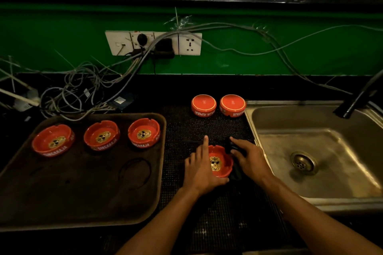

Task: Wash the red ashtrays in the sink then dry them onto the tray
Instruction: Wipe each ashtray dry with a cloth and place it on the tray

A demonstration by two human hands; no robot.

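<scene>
1. Green wall (pixel 269 58) stands behind your counter; on it you have a white socket panel (pixel 153 43), and many grey cables (pixel 87 87) fall from it in a tangle on the back left of the counter.
2. On your left lies a brown tray (pixel 83 192). Three red ashtrays stand upright in a row along its far side: the left ashtray (pixel 52 139), the middle ashtray (pixel 102 135) and the right ashtray (pixel 144 132), each with the hollow up.
3. Between tray and sink lies a black dotted mat (pixel 207 126). At its far edge two upside-down ashtrays (pixel 218 105) stand just beside each other, bottoms up.
4. On your right is the steel sink (pixel 269 122) with its drain (pixel 303 163); a dark tap (pixel 356 99) leans over its far corner.
5. The held ashtray (pixel 218 163) is on the mat in front of you, between your two hands, near the sink's left rim. It sits with the hollow up, a little tilted toward you, and the lion picture reads upright from your side. It is round, so it has no long axis.
6. Your left hand (pixel 200 170) grips its left rim, thumb under the near edge, index finger stretched out straight.
7. Your right hand (pixel 249 158) is on the right side of it, fingers curled on a dark cloth (pixel 235 172) that lies against the ashtray.
</scene>
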